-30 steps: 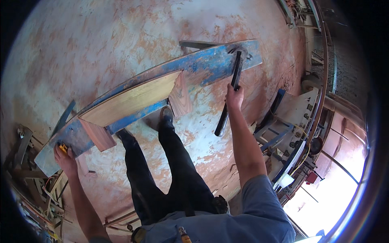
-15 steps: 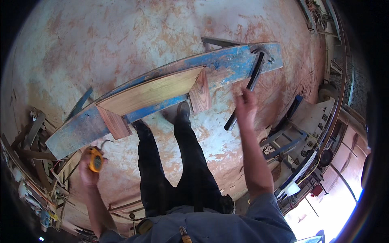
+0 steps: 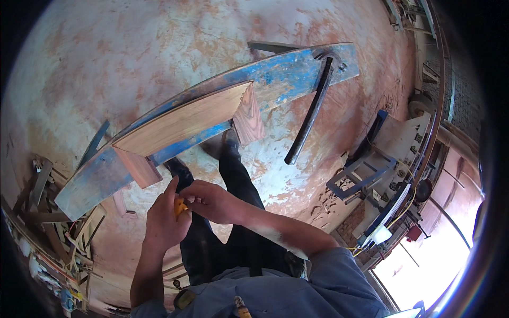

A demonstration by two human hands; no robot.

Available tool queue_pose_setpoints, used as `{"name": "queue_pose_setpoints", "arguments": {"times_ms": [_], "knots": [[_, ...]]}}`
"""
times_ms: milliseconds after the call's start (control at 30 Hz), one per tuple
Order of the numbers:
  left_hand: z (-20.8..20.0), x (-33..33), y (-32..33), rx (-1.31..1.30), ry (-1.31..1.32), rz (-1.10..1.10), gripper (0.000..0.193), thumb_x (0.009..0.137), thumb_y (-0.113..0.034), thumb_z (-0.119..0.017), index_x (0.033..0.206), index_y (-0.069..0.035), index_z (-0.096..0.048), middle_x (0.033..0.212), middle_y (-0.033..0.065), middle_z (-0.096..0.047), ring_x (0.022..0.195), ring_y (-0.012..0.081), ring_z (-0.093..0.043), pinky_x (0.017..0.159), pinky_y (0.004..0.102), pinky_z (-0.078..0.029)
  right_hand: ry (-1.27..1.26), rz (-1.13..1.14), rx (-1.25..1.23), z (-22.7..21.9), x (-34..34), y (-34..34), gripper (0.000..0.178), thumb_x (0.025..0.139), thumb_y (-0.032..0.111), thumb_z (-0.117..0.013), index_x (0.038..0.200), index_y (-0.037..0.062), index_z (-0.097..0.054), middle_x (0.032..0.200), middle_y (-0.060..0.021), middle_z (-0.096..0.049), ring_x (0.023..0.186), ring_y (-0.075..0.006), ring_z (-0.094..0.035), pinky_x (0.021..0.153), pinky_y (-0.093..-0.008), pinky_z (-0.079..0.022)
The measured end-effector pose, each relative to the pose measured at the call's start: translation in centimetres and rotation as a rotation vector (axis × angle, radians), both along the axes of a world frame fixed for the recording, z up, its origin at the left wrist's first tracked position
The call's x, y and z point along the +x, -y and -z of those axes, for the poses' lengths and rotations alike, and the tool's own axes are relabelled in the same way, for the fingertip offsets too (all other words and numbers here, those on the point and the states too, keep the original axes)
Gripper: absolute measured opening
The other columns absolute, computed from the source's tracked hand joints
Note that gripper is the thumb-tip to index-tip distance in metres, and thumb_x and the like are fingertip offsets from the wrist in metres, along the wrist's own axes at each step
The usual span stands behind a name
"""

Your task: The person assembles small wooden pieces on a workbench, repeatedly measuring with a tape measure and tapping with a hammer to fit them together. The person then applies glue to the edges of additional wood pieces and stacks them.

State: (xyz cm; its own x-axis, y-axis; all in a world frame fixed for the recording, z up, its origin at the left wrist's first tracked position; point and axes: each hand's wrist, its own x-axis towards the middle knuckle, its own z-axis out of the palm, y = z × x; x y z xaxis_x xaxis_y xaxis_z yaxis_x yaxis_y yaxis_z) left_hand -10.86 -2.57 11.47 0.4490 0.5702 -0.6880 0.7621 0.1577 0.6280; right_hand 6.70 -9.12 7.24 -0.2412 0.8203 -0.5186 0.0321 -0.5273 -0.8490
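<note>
In front of my legs, my left hand [image 3: 168, 214] is closed around a yellow tape measure [image 3: 181, 206], mostly hidden by the fingers. My right hand [image 3: 212, 202] reaches across to it, fingers pinched at the tape measure's side; the exact part gripped is hidden. Beyond them stands a long, worn blue bench [image 3: 297, 79]. A three-sided assembly of pale wooden boards [image 3: 185, 116] rests on it, its two short end boards pointing towards me. At the bench's right end lies a claw hammer [image 3: 313, 114], head on the bench and dark handle sticking out over the near edge.
Scrap wood [image 3: 47, 212] is piled at the left. On the right are a grey metal frame [image 3: 360, 172] and a pale work surface [image 3: 403, 140] with fittings. My shoes are by the bench's near edge, on a stained floor [image 3: 132, 53].
My right hand has moved from the hammer's handle, down and left to the tape measure. My left hand has brought the tape measure rightwards, in front of my legs. The hammer stays on the bench.
</note>
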Motion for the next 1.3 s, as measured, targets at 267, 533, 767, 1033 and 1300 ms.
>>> {"name": "queue_pose_setpoints", "arguments": {"times_ms": [267, 533, 767, 1033, 1300], "knots": [[5.8, -10.5, -4.9, 0.539, -0.186, 0.006, 0.023, 0.083, -0.001, -0.060, 0.105, -0.003, -0.068, 0.094, 0.0177, -0.066, 0.088, 0.0351, -0.061, 0.081, 0.0424, -0.050, -0.100, 0.487, -0.236, 4.4, 11.3, -3.0, 0.014, 0.094, 0.004, -0.059, 0.107, 0.0014, -0.063, 0.093, -0.0017, -0.061, 0.076, -0.0096, -0.057, 0.068, -0.0256, -0.050], [9.9, -13.1, -8.2, 0.791, -0.149, -0.021, 0.006, 0.089, -0.006, -0.066, 0.095, -0.005, -0.067, 0.095, 0.0097, -0.066, 0.090, 0.0282, -0.060, 0.082, 0.0361, -0.046, 0.639, 0.513, 0.023, 9.7, 18.0, -6.4, 0.020, 0.094, 0.010, -0.063, 0.110, -0.0014, -0.066, 0.089, -0.0056, -0.068, 0.074, -0.0109, -0.061, 0.069, -0.0268, -0.051], [11.0, -13.0, -8.5, 0.856, -0.139, -0.001, 0.005, 0.088, -0.009, -0.067, 0.091, -0.006, -0.068, 0.090, 0.0084, -0.067, 0.089, 0.0275, -0.061, 0.083, 0.0372, -0.046, 0.884, 0.497, 0.096, 10.5, 16.7, -7.1, 0.016, 0.092, 0.009, -0.065, 0.105, -0.0010, -0.067, 0.093, -0.0107, -0.070, 0.075, -0.0133, -0.065, 0.071, -0.0291, -0.053], [11.0, -13.2, -8.3, 0.922, -0.175, 0.019, 0.010, 0.081, -0.005, -0.069, 0.091, -0.006, -0.070, 0.091, 0.0096, -0.067, 0.087, 0.0291, -0.061, 0.081, 0.0394, -0.047, 0.862, 0.492, 0.146, 9.8, 15.9, -7.6, 0.014, 0.089, 0.006, -0.064, 0.101, 0.0012, -0.067, 0.094, -0.0163, -0.068, 0.083, -0.0290, -0.068, 0.075, -0.0373, -0.054], [10.9, -13.2, -8.6, 0.903, -0.292, -0.053, 0.009, 0.081, -0.014, -0.071, 0.090, -0.013, -0.071, 0.092, 0.0037, -0.066, 0.092, 0.0284, -0.060, 0.078, 0.0408, -0.050, 0.837, 0.494, 0.041, 11.2, 16.3, -6.7, 0.018, 0.095, 0.006, -0.060, 0.111, -0.0015, -0.064, 0.098, -0.0107, -0.068, 0.077, -0.0159, -0.066, 0.069, -0.0289, -0.055]]}}
